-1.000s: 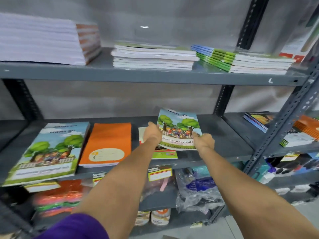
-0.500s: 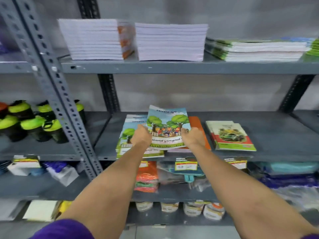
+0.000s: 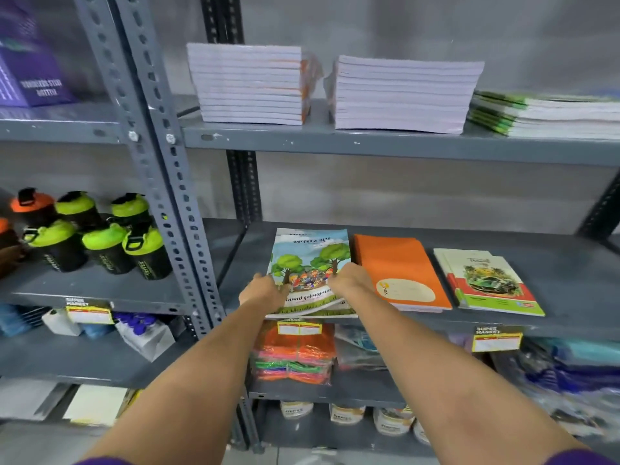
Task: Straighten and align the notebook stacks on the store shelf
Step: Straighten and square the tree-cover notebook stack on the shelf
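Scene: a person's left hand (image 3: 263, 292) and right hand (image 3: 349, 280) clasped the tree-cover notebook stack (image 3: 310, 263) at the left end of the middle shelf (image 3: 570, 263).
Fingers: both sets curled over the stack's side edges near its front, gripping it.
Risk: the near edge overhung the shelf lip; a careless pull could have spilled loose copies, or a sideways shove nudged the orange notebooks (image 3: 401, 273) just beside it.
Orientation: the stack lay flat, long axis running front to back, title end toward the wall.
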Motion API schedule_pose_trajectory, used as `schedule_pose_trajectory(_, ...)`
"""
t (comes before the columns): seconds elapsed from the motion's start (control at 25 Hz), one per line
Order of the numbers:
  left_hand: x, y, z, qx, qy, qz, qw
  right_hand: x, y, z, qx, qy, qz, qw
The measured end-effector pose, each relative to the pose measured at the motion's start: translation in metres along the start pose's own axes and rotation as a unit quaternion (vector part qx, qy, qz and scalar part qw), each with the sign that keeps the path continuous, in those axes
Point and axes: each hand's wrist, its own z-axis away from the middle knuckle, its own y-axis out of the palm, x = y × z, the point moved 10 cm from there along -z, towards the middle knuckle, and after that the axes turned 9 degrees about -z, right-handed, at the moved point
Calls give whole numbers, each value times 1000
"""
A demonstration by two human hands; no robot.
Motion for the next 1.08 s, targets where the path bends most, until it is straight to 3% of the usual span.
schedule_pose_trajectory(0.2,-12,11,-6,99,80,-38,991,4,31,-9,152,-21,136,979)
schedule_pose_trajectory(0.28,-16,17,-6,92,83,-102,987,2,40,-8,211,-35,167,962)
schedule_pose_trajectory(0.4,-19,21,-10,98,74,-114,986,-1,51,-8,245,-48,242,938)
schedule_pose_trajectory(0.6,-28,13,-10,108,89,-173,975,-3,60,-16,239,-48,242,939)
schedule_pose_trajectory(0.8,-20,-6,-21,52,101,-159,981,7,59,-19,210,-100,201,951)
schedule_pose_trajectory(1.08,-16,-3,-35,62,130,-140,980,16,41,-19,162,-150,227,949)
